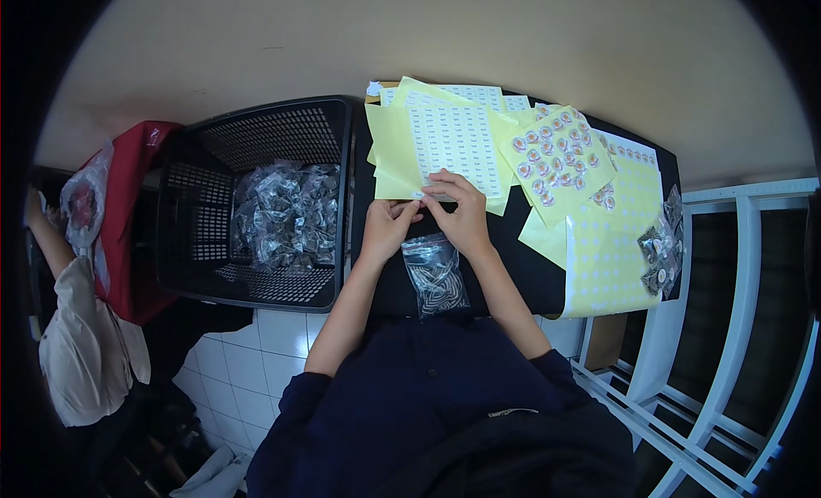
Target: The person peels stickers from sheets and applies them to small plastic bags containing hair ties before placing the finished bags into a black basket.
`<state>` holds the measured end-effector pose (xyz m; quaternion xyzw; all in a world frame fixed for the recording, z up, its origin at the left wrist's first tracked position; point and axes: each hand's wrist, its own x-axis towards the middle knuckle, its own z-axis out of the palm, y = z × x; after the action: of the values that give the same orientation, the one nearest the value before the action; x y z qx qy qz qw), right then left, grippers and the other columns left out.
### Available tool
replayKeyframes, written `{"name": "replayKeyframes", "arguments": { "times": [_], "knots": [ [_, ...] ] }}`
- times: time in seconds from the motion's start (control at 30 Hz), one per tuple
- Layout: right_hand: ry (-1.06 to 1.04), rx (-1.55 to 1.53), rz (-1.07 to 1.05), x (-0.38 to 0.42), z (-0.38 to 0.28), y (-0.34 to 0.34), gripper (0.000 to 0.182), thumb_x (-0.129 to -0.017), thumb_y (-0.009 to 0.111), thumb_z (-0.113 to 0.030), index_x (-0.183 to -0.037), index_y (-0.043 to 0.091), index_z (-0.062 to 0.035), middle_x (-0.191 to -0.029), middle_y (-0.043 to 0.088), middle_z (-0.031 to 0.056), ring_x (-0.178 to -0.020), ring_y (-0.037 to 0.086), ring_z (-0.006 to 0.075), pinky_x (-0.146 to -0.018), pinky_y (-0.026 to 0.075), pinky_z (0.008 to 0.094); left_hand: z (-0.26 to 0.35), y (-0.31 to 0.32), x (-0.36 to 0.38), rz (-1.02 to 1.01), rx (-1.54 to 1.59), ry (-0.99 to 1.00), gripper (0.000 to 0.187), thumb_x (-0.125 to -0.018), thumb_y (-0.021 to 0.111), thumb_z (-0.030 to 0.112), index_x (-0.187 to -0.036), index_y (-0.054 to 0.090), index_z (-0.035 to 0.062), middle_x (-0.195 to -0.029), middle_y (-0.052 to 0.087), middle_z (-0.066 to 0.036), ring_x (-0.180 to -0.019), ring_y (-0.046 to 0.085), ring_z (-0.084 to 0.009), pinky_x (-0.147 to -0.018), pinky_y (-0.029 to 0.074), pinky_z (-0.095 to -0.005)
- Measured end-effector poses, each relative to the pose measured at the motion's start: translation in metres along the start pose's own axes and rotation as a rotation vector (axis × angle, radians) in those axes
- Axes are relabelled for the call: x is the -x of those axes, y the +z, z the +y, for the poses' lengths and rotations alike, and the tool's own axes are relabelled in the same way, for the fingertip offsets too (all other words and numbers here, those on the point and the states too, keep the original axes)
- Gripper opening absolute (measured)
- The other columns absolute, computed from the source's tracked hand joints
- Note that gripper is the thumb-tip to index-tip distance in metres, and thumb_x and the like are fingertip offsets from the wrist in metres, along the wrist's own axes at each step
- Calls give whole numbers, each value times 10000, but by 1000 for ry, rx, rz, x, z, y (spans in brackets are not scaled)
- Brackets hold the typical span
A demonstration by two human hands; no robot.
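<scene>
A sheet of small printed labels (453, 143) lies on a yellow backing sheet (392, 156) on the black-covered table. At the sheet's lower edge, the thumb and index finger of my left hand (390, 228) are pinched together; whatever they hold is too small to make out. My right hand (460, 211) meets it there, thumb and fingers closed on the sheet's bottom edge. Just below both hands rests a clear zip bag (434, 275) with dark, curled pieces inside, touched by neither hand.
Left of the table, a black plastic basket (342, 198) holds many small filled bags (291, 216). Round-sticker sheets (556, 156) overlap on the right, with small bags (658, 254) at that edge. A white metal frame (735, 310) stands right. Another person's arm (56, 241) is far left.
</scene>
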<state>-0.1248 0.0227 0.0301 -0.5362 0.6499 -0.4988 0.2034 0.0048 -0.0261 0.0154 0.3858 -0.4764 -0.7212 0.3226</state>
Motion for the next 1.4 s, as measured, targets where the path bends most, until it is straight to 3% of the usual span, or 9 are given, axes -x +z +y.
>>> {"name": "replayKeyframes", "arguments": {
  "times": [0.3,0.37,0.47,0.57,0.63,0.67,1.0,1.4],
  "knots": [
    [37,-108,-35,-4,0,-3,79,-685,636,-39,-745,595,-9,-939,601,129,-1006,538,314,-884,404,367,0,-4,2,-30,-31,-16,262,-856,487,62,-1083,478,-68,-1025,574,-143,-880,589,-175,-707,496,-263],
    [89,-174,-94,-4,10,-5,82,-706,630,-29,-778,592,-27,-1016,573,109,-1098,474,253,-916,358,339,7,-9,11,-54,-42,-60,268,-866,478,88,-1085,477,-67,-1025,577,-144,-877,590,-174,-711,489,-262],
    [64,-164,-55,1,-2,-13,78,-711,636,-52,-773,596,-26,-1006,559,102,-1048,495,245,-908,358,344,25,-19,36,-88,-511,-36,311,-851,510,134,-1099,478,-52,-934,610,-133,-839,598,-157,-677,471,-240],
    [156,-190,-174,20,-26,-26,77,-709,642,-97,-763,611,-51,-977,534,71,-986,488,237,-885,351,342,31,-22,56,-144,-603,-121,325,-835,530,121,-1104,474,-51,-888,617,-123,-795,605,-152,-663,478,-246],
    [59,208,-344,34,-35,-30,86,-703,643,-156,-752,625,-88,-945,493,38,-939,426,224,-873,302,347,20,-25,60,-150,-557,-106,329,-818,542,78,-1112,467,-49,-865,613,-122,-763,605,-141,-648,482,-236],
    [87,263,-407,39,-36,-29,95,-700,638,-198,-745,630,-115,-934,461,24,-930,365,217,-836,259,349,18,-25,61,-150,-476,-129,335,-809,546,57,-1117,464,-47,-856,611,-118,-764,602,-133,-653,483,-229],
    [51,385,-412,43,-37,-13,67,-680,607,-158,-662,611,-93,-897,436,56,-917,362,236,-780,261,367,3,-30,60,-168,-248,-109,369,-775,552,-3,-1129,457,-47,-861,612,-116,-783,606,-134,-668,485,-216],
    [-8,438,-372,44,-39,-9,67,-647,634,-151,-635,604,-92,-875,442,51,-907,377,234,-772,263,364,4,-31,59,-180,-238,-115,418,-751,544,-18,-1157,444,-41,-848,618,-121,-757,605,-128,-662,482,-213]
  ]
}}
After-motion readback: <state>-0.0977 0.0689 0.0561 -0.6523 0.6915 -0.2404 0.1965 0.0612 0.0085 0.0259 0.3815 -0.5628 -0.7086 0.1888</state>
